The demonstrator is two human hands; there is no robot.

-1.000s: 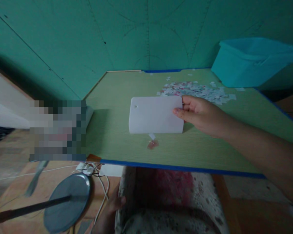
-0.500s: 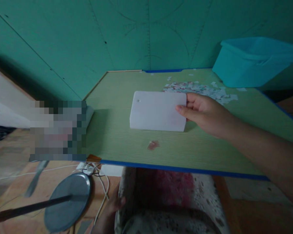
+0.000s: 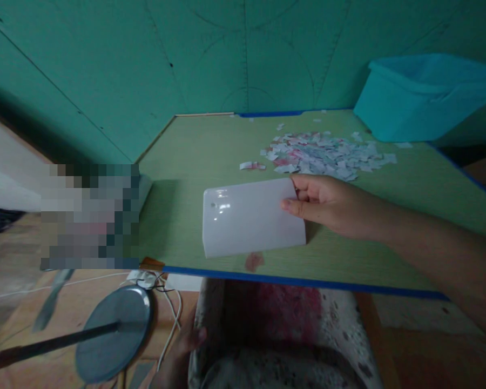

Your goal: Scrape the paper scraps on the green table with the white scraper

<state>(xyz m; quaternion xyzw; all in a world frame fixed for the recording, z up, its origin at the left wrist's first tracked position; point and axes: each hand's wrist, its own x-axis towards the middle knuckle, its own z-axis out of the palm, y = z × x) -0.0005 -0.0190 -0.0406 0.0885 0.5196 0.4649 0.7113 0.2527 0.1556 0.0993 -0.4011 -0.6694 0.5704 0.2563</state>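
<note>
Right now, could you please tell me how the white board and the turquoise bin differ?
The white board is flat-faced and rectangular; the turquoise bin is hollow and open-topped. The right hand holds the board, while no hand touches the bin at the table's far right corner. Both are plain in colour.

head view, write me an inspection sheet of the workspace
Surface: green tabletop, blue strip along near edge
Job's things: white panel, paper-scrap heap beyond it
Clutter: stray scraps left of the heap; reddish patch near the panel
Hands: right hand grips the panel's right end; left hand low in view, grip unclear
Cables: pale cable at lower left
Surroundings: green wall behind; turquoise bin at right rear; round grey disc, lower left
</note>
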